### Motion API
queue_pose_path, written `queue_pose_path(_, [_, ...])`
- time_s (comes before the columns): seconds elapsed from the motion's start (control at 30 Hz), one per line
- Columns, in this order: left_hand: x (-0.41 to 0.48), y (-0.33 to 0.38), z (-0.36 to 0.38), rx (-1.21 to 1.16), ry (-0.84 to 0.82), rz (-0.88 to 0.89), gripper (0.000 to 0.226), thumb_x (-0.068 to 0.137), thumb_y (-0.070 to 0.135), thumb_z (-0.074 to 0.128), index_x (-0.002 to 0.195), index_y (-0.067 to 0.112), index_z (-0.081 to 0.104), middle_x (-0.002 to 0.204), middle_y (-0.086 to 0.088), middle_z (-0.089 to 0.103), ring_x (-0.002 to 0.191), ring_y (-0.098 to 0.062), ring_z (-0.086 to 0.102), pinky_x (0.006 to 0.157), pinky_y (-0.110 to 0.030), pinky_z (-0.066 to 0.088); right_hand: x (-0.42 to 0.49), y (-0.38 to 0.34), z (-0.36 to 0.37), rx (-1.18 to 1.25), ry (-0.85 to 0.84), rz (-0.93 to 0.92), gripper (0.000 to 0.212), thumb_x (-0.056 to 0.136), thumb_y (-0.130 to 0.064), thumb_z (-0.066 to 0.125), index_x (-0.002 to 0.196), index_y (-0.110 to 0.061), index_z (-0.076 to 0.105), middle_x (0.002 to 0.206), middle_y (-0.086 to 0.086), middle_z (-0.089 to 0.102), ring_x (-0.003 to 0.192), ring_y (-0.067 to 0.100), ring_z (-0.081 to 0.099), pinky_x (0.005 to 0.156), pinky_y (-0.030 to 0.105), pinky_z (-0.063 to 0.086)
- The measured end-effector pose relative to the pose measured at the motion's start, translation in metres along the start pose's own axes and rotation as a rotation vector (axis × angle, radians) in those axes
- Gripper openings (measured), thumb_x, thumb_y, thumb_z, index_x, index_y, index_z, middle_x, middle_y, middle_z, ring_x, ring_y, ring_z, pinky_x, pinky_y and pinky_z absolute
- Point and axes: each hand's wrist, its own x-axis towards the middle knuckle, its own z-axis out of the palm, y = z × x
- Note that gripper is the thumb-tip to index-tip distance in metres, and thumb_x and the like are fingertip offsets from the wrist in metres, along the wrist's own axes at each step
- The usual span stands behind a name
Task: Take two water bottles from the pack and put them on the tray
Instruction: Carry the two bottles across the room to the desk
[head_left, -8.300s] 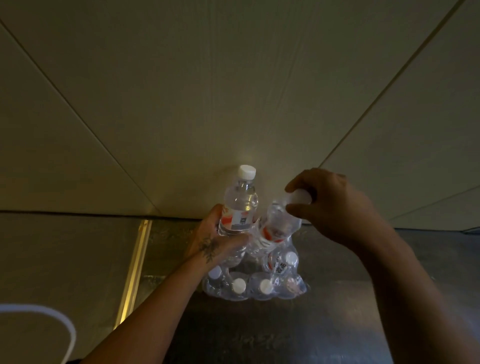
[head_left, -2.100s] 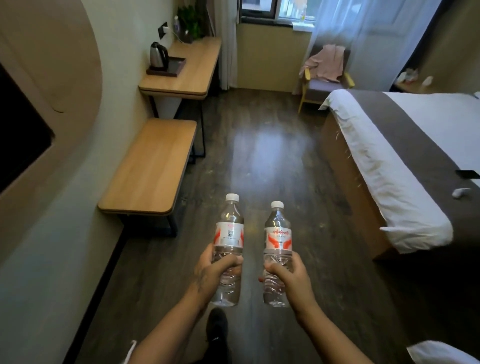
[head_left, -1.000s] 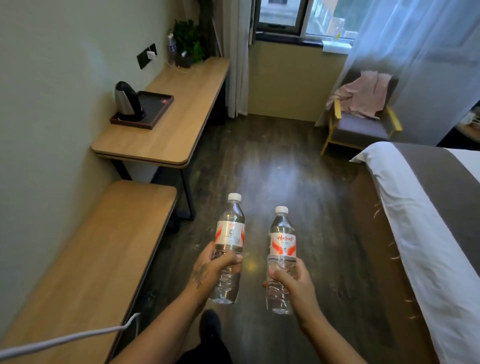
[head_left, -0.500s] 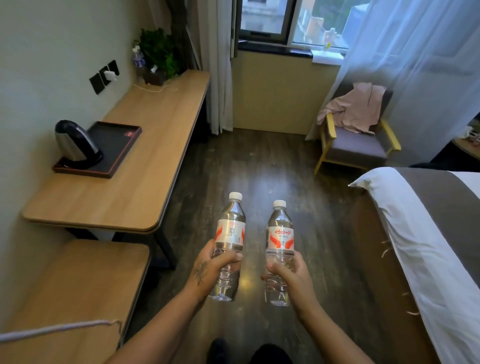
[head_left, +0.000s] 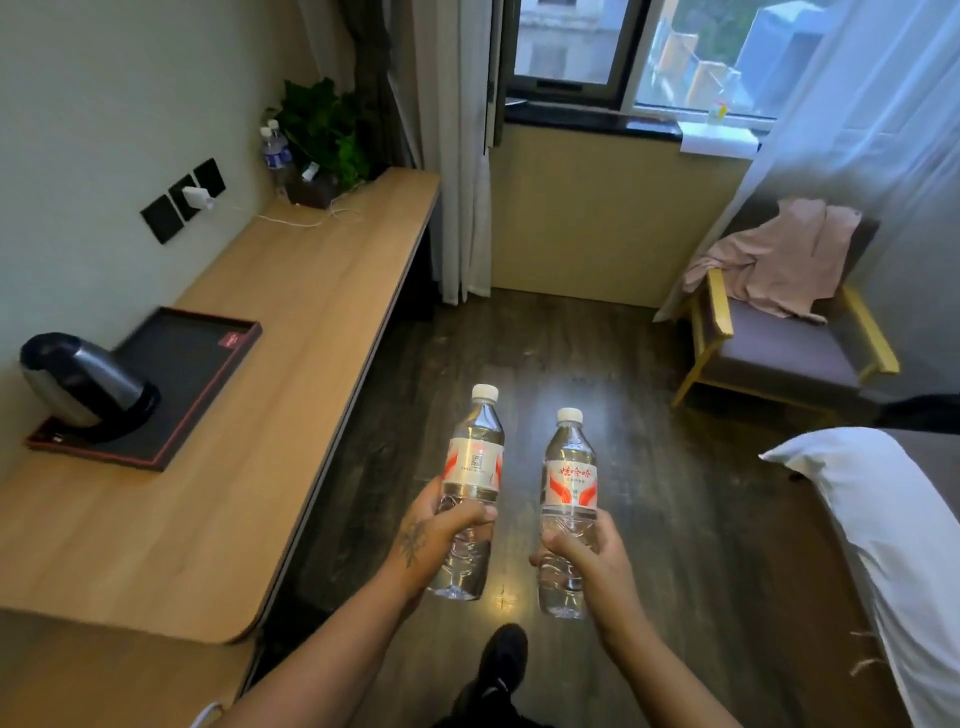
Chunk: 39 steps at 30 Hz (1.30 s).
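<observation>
I hold two clear water bottles upright over the dark floor. My left hand (head_left: 434, 538) grips the lower body of the left bottle (head_left: 474, 457), which has a white cap and a red and white label. My right hand (head_left: 584, 553) grips the right bottle (head_left: 569, 470) the same way. The dark tray (head_left: 208, 358) with a red rim lies on the wooden desk (head_left: 291, 364) to my left, well apart from both bottles. The pack is out of view.
A black and silver kettle (head_left: 83, 387) stands on the tray's near end. A plant (head_left: 324, 130) and other bottles (head_left: 274, 150) sit at the desk's far end. A chair with pink cloth (head_left: 779, 317) is ahead right, a bed (head_left: 883, 519) at right, a low bench (head_left: 104, 680) at lower left.
I have walked forward with both bottles; the desk and tray are now closer and lower left in view. My grip on the bottles is the same.
</observation>
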Motion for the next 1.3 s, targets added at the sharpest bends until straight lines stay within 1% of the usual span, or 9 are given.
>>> queue_pose_path(0.2, [0.113,0.057,0.008,-0.044,0.084,-0.046,0.077,0.056,0.045,0.088,0.127,0.022,0.070,0.116,-0.011,0.081,0.106,-0.033,0.079,0.101,-0.058,0.061,0.123,-0.065,-0.004,-0.054,-0.048,0.014,0.064,0.067,-0.025,0.081,0.127,-0.013,0.060,0.114,0.022,0.077,0.102,0.049,0.076,0.095,0.065,0.060])
queue_pose_path(0.53, [0.285,0.133,-0.008,-0.081,0.034,-0.050,0.078,0.058,0.043,0.090,0.130,0.026,0.068,0.118,-0.008,0.082,0.109,-0.031,0.079,0.104,-0.061,0.058,0.293,-0.141,0.022,-0.057,-0.050,0.023,0.063,0.065,-0.033,0.084,0.122,-0.021,0.061,0.117,0.018,0.074,0.107,0.047,0.074,0.094,0.064,0.061])
queue_pose_path(0.63, [0.342,0.157,-0.018,-0.071,0.006,-0.030,0.075,0.060,0.043,0.090,0.130,0.026,0.069,0.117,-0.005,0.082,0.108,-0.028,0.080,0.102,-0.057,0.060,0.343,-0.161,0.034,-0.043,-0.023,0.025,0.073,0.058,-0.041,0.086,0.124,-0.021,0.060,0.117,0.018,0.075,0.105,0.046,0.075,0.090,0.060,0.064])
queue_pose_path(0.77, [0.405,0.190,-0.028,-0.057,-0.042,-0.024,0.079,0.059,0.045,0.089,0.133,0.025,0.067,0.117,-0.004,0.082,0.104,-0.023,0.081,0.092,-0.044,0.063,0.401,-0.185,0.047,-0.048,0.024,0.033,0.072,0.059,-0.040,0.087,0.124,-0.021,0.062,0.114,0.016,0.077,0.098,0.040,0.079,0.091,0.061,0.064])
queue_pose_path(0.87, [0.444,0.214,-0.034,-0.039,-0.048,-0.009,0.084,0.056,0.049,0.087,0.134,0.025,0.065,0.117,-0.004,0.081,0.105,-0.024,0.080,0.094,-0.044,0.063,0.439,-0.205,0.059,-0.067,0.045,0.003,0.064,0.068,-0.034,0.086,0.125,-0.022,0.061,0.115,0.016,0.076,0.100,0.042,0.078,0.093,0.062,0.063])
queue_pose_path(0.97, [0.473,0.231,-0.034,-0.032,-0.060,-0.003,0.088,0.055,0.051,0.085,0.136,0.024,0.063,0.122,-0.008,0.078,0.108,-0.027,0.079,0.097,-0.047,0.063,0.468,-0.222,0.064,-0.061,0.046,-0.003,0.059,0.073,-0.029,0.082,0.126,-0.023,0.060,0.117,0.014,0.076,0.104,0.041,0.076,0.096,0.063,0.061])
queue_pose_path(1.1, [0.504,0.248,-0.029,-0.072,-0.047,-0.019,0.088,0.055,0.048,0.087,0.136,0.023,0.064,0.121,-0.010,0.078,0.106,-0.030,0.079,0.096,-0.050,0.063,0.502,-0.246,0.065,-0.059,0.040,-0.022,0.074,0.061,-0.047,0.083,0.127,-0.023,0.058,0.117,0.013,0.074,0.104,0.039,0.077,0.096,0.060,0.062])
queue_pose_path(1.23, [0.525,0.260,-0.025,-0.070,-0.004,-0.008,0.086,0.055,0.049,0.087,0.135,0.028,0.065,0.120,-0.005,0.080,0.105,-0.023,0.080,0.089,-0.041,0.063,0.537,-0.257,0.062,-0.052,-0.017,-0.028,0.078,0.059,-0.049,0.083,0.128,-0.022,0.058,0.119,0.011,0.075,0.105,0.034,0.078,0.095,0.058,0.064])
queue_pose_path(1.3, [0.530,0.264,-0.026,-0.096,0.043,-0.017,0.084,0.056,0.050,0.087,0.135,0.031,0.065,0.122,-0.005,0.079,0.108,-0.025,0.079,0.095,-0.048,0.063,0.553,-0.265,0.062,-0.065,-0.072,-0.033,0.078,0.060,-0.049,0.083,0.129,-0.022,0.058,0.120,0.009,0.076,0.105,0.030,0.079,0.095,0.057,0.064])
